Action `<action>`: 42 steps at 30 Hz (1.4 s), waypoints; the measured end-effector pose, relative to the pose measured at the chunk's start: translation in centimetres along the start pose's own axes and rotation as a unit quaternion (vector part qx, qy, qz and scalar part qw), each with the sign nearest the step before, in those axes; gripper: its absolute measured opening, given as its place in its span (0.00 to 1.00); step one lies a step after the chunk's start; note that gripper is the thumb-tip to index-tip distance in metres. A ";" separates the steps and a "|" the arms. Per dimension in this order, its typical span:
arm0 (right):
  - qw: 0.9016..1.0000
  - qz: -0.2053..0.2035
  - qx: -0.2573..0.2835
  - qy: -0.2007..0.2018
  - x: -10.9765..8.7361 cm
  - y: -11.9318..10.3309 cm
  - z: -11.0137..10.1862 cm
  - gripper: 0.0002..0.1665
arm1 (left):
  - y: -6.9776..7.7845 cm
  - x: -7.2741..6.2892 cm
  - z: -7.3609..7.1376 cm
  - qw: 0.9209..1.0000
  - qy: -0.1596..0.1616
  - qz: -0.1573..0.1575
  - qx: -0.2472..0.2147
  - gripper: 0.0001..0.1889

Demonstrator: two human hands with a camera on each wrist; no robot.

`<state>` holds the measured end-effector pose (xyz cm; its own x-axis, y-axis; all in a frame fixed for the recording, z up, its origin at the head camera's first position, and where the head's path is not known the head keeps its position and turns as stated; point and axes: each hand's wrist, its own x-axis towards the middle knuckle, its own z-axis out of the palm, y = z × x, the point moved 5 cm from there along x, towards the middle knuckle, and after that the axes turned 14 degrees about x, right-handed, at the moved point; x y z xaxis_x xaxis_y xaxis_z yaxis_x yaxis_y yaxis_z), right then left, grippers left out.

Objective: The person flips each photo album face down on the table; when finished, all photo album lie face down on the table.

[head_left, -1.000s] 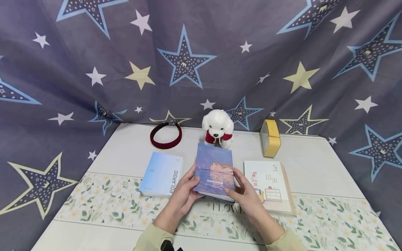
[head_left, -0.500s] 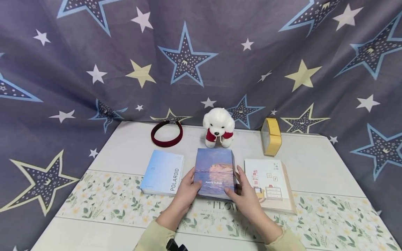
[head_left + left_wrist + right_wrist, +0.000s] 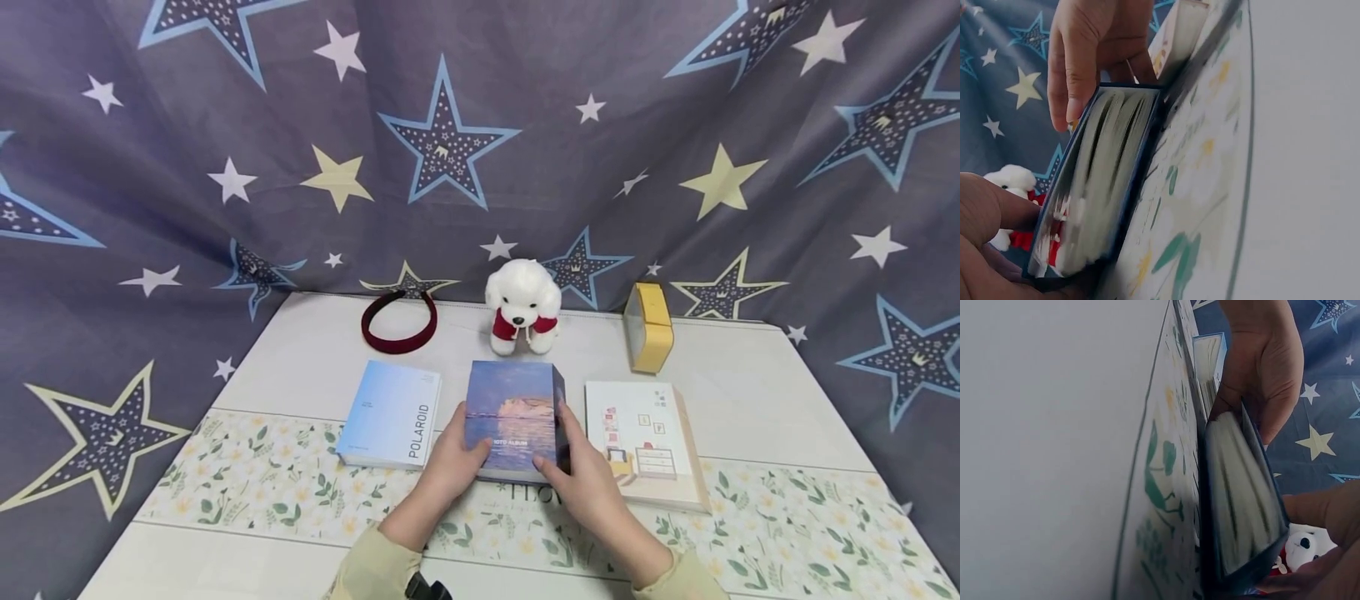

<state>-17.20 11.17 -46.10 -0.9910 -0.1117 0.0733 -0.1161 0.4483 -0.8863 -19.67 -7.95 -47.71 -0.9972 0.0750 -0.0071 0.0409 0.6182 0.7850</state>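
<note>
Both hands hold a thick blue-violet photo album (image 3: pixel 510 400) with a seaside cliff painting on its cover. My left hand (image 3: pixel 453 458) grips its left edge, thumb over the lower cover. Along the right side, my right hand (image 3: pixel 588 475) grips it with the thumb on the lower right of the cover. In the left wrist view, the album's page block (image 3: pixel 1107 169) shows between its covers, low over the table. Whether the album's underside touches the table is hidden. A blue POLAROID album (image 3: pixel 390 414) lies to the left, and an album with a furniture drawing (image 3: pixel 637 429) lies to the right.
Behind the album sits a white plush dog (image 3: pixel 522 296) in red. A dark red headband (image 3: pixel 400 342) lies at the back left, and a yellow box-shaped object (image 3: pixel 649 327) stands at the back right. A star-patterned curtain (image 3: pixel 285 108) hangs behind the table (image 3: pixel 750 383).
The photo album has come down slightly towards the table and lies flatter, its right side now more in view. My left thumb has moved further onto the cover.
</note>
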 end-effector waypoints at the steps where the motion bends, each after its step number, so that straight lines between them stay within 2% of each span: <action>1: 1.000 -0.003 -0.006 -0.002 0.0 -0.1 0.1 0.51 | 0.0 0.0 -0.1 1.000 0.003 0.004 0.015 0.38; 10: 0.998 -0.028 -0.055 -0.022 -0.4 -0.7 0.7 0.51 | -0.1 -0.4 -0.2 0.993 0.012 0.044 0.107 0.37; 13: 0.997 -0.037 -0.059 -0.029 -0.5 -1.0 0.9 0.50 | 0.0 -0.6 -0.1 0.990 0.011 0.046 0.136 0.36; 17: 0.996 -0.056 -0.057 -0.032 -0.5 -1.6 1.2 0.44 | 0.2 -1.1 -0.2 0.984 0.001 0.051 0.173 0.34; 20: 0.995 -0.079 -0.053 -0.031 -0.4 -2.1 1.4 0.38 | 0.4 -1.5 -0.3 0.976 -0.005 0.063 0.207 0.33; 24: 0.993 -0.108 -0.036 -0.030 -0.4 -2.7 1.8 0.30 | 0.8 -2.1 -0.7 0.970 -0.003 0.075 0.232 0.31; 27: 0.992 -0.118 -0.015 -0.039 -0.3 -3.0 2.1 0.26 | 1.1 -2.5 -1.4 0.969 0.009 0.081 0.234 0.29; 32: 0.991 -0.113 0.007 -0.071 0.0 -3.4 2.9 0.25 | 1.0 -2.5 -3.0 0.969 0.037 0.079 0.233 0.28; 38: 0.988 -0.120 0.034 -0.096 0.4 -3.7 3.6 0.24 | 0.1 -2.1 -5.2 0.970 0.066 0.059 0.228 0.29; 42: 0.985 -0.115 0.057 -0.115 0.8 -3.6 4.1 0.23 | -0.7 -1.8 -6.9 0.966 0.090 0.046 0.237 0.30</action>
<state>-17.27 5.82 -44.70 -0.8969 -0.4019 0.1844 -0.3147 0.2873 -0.9047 -18.30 -13.95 -43.99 -0.9810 0.0363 0.1904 0.1122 0.9075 0.4048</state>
